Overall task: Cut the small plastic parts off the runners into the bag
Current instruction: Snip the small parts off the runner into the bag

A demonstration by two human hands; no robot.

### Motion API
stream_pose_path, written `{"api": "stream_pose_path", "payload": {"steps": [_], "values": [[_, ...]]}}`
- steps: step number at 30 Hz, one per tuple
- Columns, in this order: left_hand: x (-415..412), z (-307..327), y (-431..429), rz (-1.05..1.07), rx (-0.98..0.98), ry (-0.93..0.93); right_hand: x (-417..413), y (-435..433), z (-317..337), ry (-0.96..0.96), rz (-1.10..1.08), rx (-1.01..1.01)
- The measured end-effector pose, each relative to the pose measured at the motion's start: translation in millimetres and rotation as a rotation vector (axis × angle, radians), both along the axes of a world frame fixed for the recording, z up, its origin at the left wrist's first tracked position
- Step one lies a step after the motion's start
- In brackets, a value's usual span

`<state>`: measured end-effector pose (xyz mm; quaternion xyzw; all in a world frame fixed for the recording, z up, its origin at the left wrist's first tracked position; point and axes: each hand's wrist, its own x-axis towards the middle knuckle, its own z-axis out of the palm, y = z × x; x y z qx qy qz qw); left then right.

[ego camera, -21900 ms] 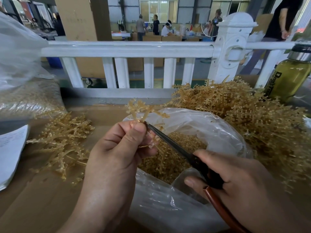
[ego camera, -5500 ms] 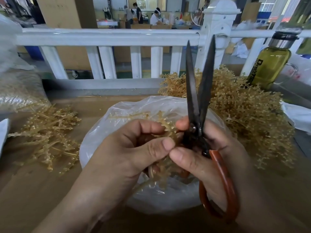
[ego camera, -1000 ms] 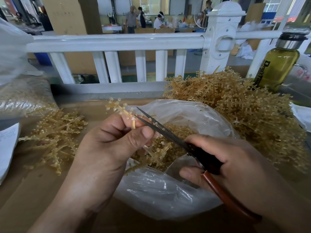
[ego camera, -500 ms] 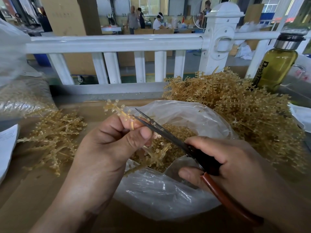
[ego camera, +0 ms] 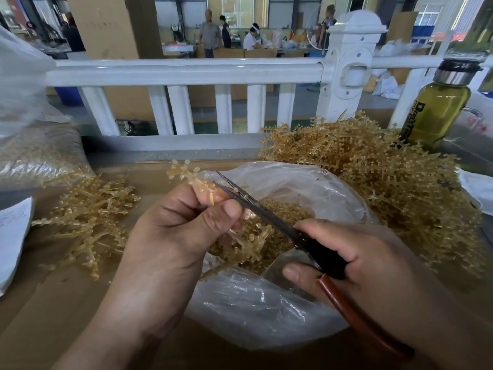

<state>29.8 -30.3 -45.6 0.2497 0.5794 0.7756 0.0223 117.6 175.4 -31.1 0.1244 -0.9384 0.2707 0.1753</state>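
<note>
My left hand (ego camera: 170, 241) pinches a yellow plastic runner (ego camera: 186, 173) above the open clear plastic bag (ego camera: 266, 311). Small round parts stud the runner's top end, and its lower branches (ego camera: 250, 241) hang into the bag. My right hand (ego camera: 360, 260) grips black scissors with red-brown handles (ego camera: 269, 213). Their blades lie nearly closed against the runner, right beside my left thumb. Loose cut parts (ego camera: 282, 209) fill the bottom of the bag.
A big heap of uncut runners (ego camera: 373, 177) lies at the right, and a smaller pile of runners (ego camera: 88, 220) at the left. A full bag (ego camera: 34, 156) and a paper sheet (ego camera: 10, 236) sit far left. A green bottle (ego camera: 437, 113) stands by the white railing (ego camera: 186, 70).
The scissor blades have closed a little on the runner over the last second. Both hands stay in nearly the same place over the bag.
</note>
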Motion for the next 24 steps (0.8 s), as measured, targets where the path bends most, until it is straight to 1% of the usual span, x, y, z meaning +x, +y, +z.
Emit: {"api": "stream_pose_path", "payload": {"steps": [10,16,24], "values": [[-1.8,-3.0,0.0,0.008,-0.016,-0.014,-1.5,2.0,-1.6,-0.001,-0.002,-0.004],[-0.4,-1.2,0.6,-0.03,0.01,-0.059,-2.4,2.7,-2.5,0.002,0.007,-0.006],[0.3,-0.7,0.9,-0.019,0.019,-0.09,-3.7,4.4,-3.5,-0.013,0.002,0.039]]}}
